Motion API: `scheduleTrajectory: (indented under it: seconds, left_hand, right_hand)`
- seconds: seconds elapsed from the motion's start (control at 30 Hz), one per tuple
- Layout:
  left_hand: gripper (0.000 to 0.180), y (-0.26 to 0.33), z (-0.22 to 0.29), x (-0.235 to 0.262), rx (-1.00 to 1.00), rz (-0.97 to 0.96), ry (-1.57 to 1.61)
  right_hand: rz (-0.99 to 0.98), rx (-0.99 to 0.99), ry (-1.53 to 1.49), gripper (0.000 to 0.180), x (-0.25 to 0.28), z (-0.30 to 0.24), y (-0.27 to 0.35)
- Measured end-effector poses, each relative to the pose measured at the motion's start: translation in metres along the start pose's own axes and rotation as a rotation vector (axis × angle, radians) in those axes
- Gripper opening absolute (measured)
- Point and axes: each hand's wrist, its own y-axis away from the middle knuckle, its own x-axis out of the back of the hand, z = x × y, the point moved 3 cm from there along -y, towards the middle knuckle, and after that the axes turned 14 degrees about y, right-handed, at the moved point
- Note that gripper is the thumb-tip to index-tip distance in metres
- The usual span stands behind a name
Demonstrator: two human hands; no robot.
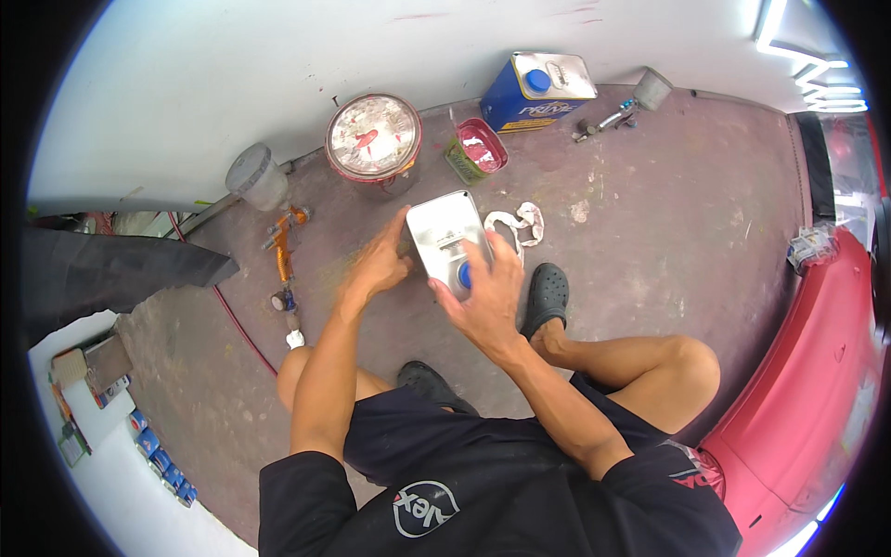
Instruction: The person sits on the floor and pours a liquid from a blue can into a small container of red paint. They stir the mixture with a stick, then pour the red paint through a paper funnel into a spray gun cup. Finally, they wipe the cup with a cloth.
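While over the blue cap (464,276), right hand (494,292) palm-down

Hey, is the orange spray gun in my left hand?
No, the orange spray gun is on the floor, apart from your left hand, which is beside the silver-topped can.

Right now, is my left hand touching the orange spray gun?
Apart: the head view shows floor between your left hand and the orange spray gun.
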Motion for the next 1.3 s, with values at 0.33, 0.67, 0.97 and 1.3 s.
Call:
scheduleTrajectory:
  seconds: [0.33, 0.67, 0.97, 1.3]
  left_hand:
    - [0.103, -0.021, -0.012, -0.007, 0.012, 0.003, 0.162]
    - [0.079, -0.017, 0.014, -0.011, 0.047, 0.051, 0.185]
    - [0.076, -0.018, 0.039, -0.017, 0.049, 0.024, 0.183]
    - [0.082, -0.023, 0.059, -0.02, 0.097, 0.0, 0.14]
  right_hand:
    - [-0.09, -0.409, -0.589, 0.157, -0.066, 0.025, 0.06]
    - [0.098, -0.381, -0.697, 0.128, -0.097, 0.029, 0.065]
    - [0.151, -0.336, -0.721, 0.124, -0.075, 0.051, 0.051]
    - [0.044, -0.381, -0.586, 0.118, -0.034, 0.072, 0.019]
